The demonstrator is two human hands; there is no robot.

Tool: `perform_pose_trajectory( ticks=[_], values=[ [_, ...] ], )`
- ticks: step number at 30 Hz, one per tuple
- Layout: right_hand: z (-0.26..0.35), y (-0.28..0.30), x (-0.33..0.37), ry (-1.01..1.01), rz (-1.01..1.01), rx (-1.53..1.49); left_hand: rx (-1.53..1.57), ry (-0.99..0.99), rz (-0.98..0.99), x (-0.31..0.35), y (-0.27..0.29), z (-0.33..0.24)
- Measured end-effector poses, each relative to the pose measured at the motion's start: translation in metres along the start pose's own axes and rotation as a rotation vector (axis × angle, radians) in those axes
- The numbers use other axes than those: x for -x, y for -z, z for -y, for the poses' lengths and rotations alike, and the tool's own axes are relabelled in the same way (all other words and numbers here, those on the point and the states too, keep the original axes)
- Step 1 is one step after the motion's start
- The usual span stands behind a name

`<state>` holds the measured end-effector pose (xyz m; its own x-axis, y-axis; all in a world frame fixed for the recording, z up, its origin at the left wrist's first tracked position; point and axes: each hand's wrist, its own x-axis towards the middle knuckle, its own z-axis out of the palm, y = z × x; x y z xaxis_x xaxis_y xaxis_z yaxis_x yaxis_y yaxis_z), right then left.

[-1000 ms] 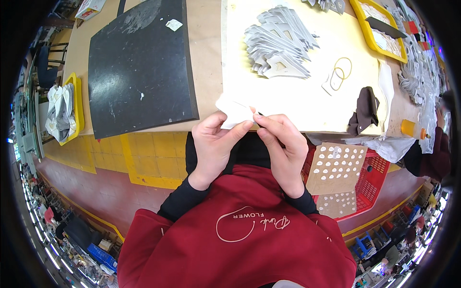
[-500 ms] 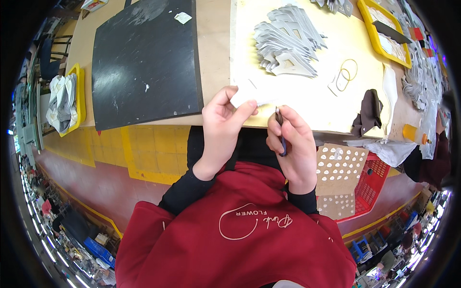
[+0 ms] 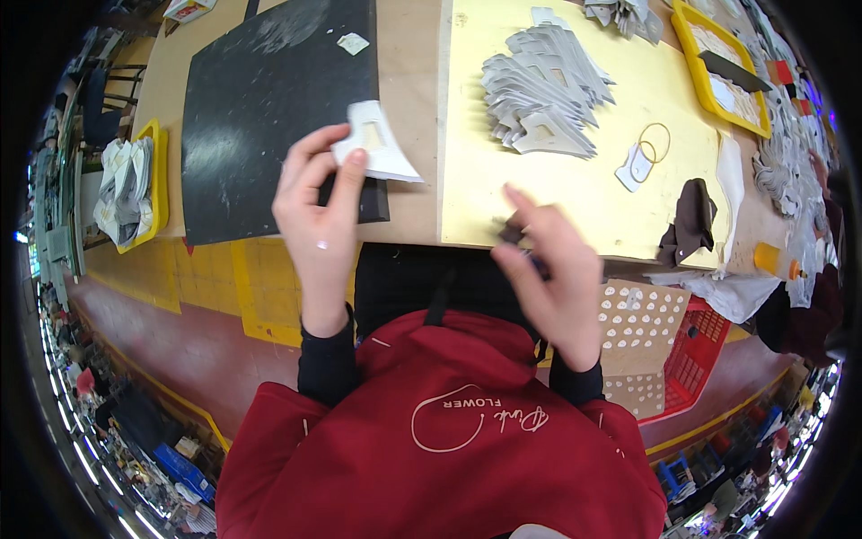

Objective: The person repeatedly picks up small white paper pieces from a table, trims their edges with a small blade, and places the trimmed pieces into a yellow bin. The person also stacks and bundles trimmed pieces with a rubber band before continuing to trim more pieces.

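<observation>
My left hand (image 3: 316, 198) pinches a white cut piece (image 3: 377, 148) with a small cream patch, between thumb and fingers. The piece is over the right edge of a black mat (image 3: 269, 117). Near the table's front edge, my right hand (image 3: 558, 269) is smeared by motion. A dark slim tool (image 3: 511, 232) lies in its fingers, too blurred to name. Beyond that hand, a fanned pile of grey cut pieces (image 3: 549, 85) rests on a pale yellow sheet (image 3: 539, 189).
A yellow tray (image 3: 160, 184) with folded pieces stands at the left, another yellow tray (image 3: 765, 117) at the far right. Rubber bands (image 3: 658, 135), a small white tag (image 3: 631, 175) and dark brown pieces (image 3: 693, 216) lie to the right. A red crate (image 3: 705, 341) sits below the table edge.
My left hand has moved left with the white piece, from the yellow sheet to the black mat. The right hand has parted from it, shifting slightly right and nearer.
</observation>
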<state>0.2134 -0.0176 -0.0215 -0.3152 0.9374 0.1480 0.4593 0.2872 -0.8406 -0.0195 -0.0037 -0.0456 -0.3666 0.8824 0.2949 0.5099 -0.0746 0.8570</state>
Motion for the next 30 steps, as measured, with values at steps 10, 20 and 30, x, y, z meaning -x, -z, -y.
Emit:
perform_pose_trajectory(
  ticks=[10, 20, 30],
  values=[
    [-0.009, 0.005, -0.012, -0.008, -0.141, -0.121, 0.378, 0.342, 0.088, 0.007, 0.018, -0.014],
    [0.001, -0.016, -0.012, -0.207, -0.225, -0.772, 0.456, 0.068, 0.695, 0.027, -0.022, -0.045],
    [-0.003, -0.013, -0.006, -0.392, -0.121, -0.825, 0.321, -0.129, 0.410, 0.039, -0.034, -0.039]
  ],
)
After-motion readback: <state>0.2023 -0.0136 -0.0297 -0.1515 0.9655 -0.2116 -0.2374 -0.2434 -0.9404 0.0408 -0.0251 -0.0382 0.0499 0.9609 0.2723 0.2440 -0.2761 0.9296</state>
